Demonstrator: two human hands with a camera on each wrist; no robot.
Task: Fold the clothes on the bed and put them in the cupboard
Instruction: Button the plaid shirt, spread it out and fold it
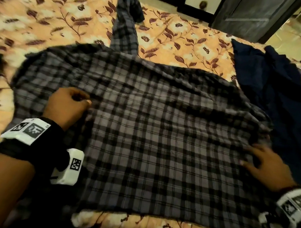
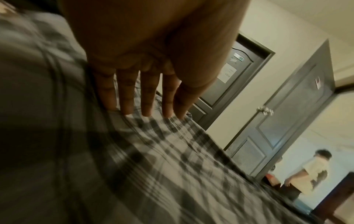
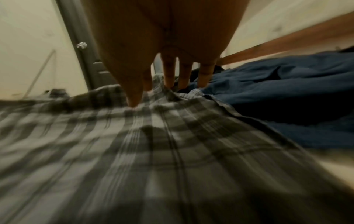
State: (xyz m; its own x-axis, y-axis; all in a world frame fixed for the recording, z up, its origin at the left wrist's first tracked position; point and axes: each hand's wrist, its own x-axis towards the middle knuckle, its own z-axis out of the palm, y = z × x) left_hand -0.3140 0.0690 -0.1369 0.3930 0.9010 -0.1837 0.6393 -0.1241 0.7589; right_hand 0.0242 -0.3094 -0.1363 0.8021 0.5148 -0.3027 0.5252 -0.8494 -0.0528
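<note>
Here, bed (image 1: 189,38) in a floral sheet carries the checked shirt (image 1: 161,136) spread flat at the near edge — one sleeve trailing away, a dark blue garment (image 1: 288,102) beside its right side. Left hand (image 1: 66,107) and right hand (image 1: 271,167) rest on the shirt, fingers straight — holding nothing.

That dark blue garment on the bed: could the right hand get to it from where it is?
Probably yes. The right hand rests open on the plaid shirt's edge, and the dark blue garment lies right beside it with nothing between.
</note>
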